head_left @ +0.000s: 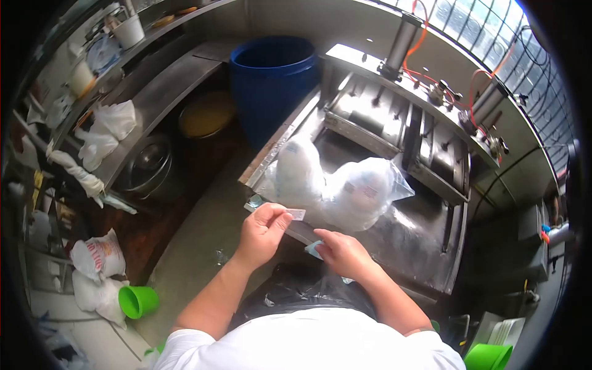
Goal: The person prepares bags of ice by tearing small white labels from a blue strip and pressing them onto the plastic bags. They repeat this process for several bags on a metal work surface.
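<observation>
My left hand pinches a small white printed label between thumb and fingertips. Lower and to the right, my right hand is closed around a pale blue-green slip, partly hidden by the fingers. Just beyond both hands, two clear plastic bags with white contents lie on the metal press table: the left bag and the right bag, which has some faint print on it. Another small greenish piece rests at the table's corner, beside my left hand.
Two metal press plates with air cylinders stand at the back of the metal table. A blue barrel is behind on the left. White sacks and a green bucket sit on the floor at left.
</observation>
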`<action>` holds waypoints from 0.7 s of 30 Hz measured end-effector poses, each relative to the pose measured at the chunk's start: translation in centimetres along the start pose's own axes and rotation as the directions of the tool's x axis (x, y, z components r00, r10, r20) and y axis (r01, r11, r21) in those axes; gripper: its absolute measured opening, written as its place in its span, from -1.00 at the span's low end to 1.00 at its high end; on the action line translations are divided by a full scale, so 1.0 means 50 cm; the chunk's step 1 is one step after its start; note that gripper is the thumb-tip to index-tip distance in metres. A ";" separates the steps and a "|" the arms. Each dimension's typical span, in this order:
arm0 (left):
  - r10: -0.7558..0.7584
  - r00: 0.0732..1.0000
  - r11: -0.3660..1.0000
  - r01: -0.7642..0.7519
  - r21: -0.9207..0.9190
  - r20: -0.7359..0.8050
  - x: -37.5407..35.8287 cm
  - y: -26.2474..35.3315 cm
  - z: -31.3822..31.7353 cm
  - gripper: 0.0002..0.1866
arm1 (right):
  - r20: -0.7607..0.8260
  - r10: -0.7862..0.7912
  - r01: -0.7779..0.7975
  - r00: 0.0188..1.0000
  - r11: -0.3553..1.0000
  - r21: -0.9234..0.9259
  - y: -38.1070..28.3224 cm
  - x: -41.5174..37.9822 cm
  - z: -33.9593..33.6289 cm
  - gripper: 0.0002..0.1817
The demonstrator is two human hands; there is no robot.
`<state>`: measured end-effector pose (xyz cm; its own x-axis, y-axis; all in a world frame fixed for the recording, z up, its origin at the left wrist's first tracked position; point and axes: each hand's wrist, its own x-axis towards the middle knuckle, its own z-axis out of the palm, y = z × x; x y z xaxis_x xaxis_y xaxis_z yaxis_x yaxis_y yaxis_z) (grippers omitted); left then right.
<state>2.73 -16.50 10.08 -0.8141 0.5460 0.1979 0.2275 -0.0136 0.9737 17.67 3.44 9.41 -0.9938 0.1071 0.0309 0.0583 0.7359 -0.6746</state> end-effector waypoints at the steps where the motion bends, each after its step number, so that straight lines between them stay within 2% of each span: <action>1: -0.013 1.000 1.000 0.012 -0.010 -0.016 0.012 -0.004 0.005 -0.90 | 0.020 0.021 -0.022 1.000 0.999 0.024 -0.001 -0.002 -0.001 -0.53; 2: 0.038 0.999 0.997 -0.036 0.070 -0.029 0.033 -0.005 0.007 -0.87 | 0.043 0.037 -0.039 0.998 0.998 0.050 -0.001 -0.003 -0.002 -0.54; 4: 0.002 0.999 1.000 -0.001 0.017 -0.052 0.092 -0.015 0.012 -0.83 | 0.034 0.037 -0.039 0.999 0.997 0.072 0.004 -0.004 0.004 -0.54; 6: 0.078 0.994 0.983 -0.063 0.173 -0.079 0.172 -0.035 0.015 -0.82 | 0.031 0.027 -0.030 0.999 0.995 0.091 0.007 0.000 0.010 -0.54; 8: 0.109 0.991 0.972 -0.091 0.215 -0.076 0.243 -0.081 0.024 -0.82 | 0.020 -0.001 0.000 1.000 0.997 0.081 0.006 0.013 0.011 -0.54; 12: 0.143 0.985 0.935 -0.103 0.341 -0.095 0.272 -0.081 0.036 -0.81 | 0.026 0.059 -0.062 0.998 0.991 0.117 0.003 0.068 0.000 -0.54; 14: 0.158 0.982 0.921 -0.109 0.374 -0.102 0.269 -0.077 0.035 -0.81 | -0.230 0.037 -0.004 0.972 0.990 0.143 0.015 0.126 -0.001 -0.49; 16: 0.135 0.988 0.941 -0.102 0.323 -0.079 0.268 -0.075 0.031 -0.80 | -0.412 0.014 0.020 0.911 0.997 0.078 0.010 0.206 -0.023 -0.39; 18: 0.128 0.988 0.948 -0.095 0.304 -0.091 0.273 -0.086 0.025 -0.78 | -0.477 -0.067 0.032 0.876 0.996 -0.080 -0.007 0.285 -0.060 -0.28; 19: 0.111 0.991 0.932 -0.077 0.356 -0.077 0.274 -0.088 0.022 -0.79 | -0.399 -0.042 -0.005 0.916 0.993 -0.114 -0.032 0.316 -0.092 -0.20; 20: 0.092 0.994 0.912 -0.059 0.406 -0.063 0.273 -0.089 0.020 -0.79 | -0.405 -0.096 0.034 0.909 0.987 -0.157 -0.042 0.345 -0.104 -0.22; 21: 0.123 0.989 0.903 -0.079 0.423 -0.079 0.272 -0.087 0.020 -0.75 | -0.325 -0.149 0.110 0.934 0.985 -0.134 -0.043 0.370 -0.112 -0.28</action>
<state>-8.78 -8.19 8.42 -0.8192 0.4727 0.3249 0.4957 0.2986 0.8155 -0.33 7.59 15.58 -0.9060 0.2080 0.3687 -0.0389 0.8263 -0.5619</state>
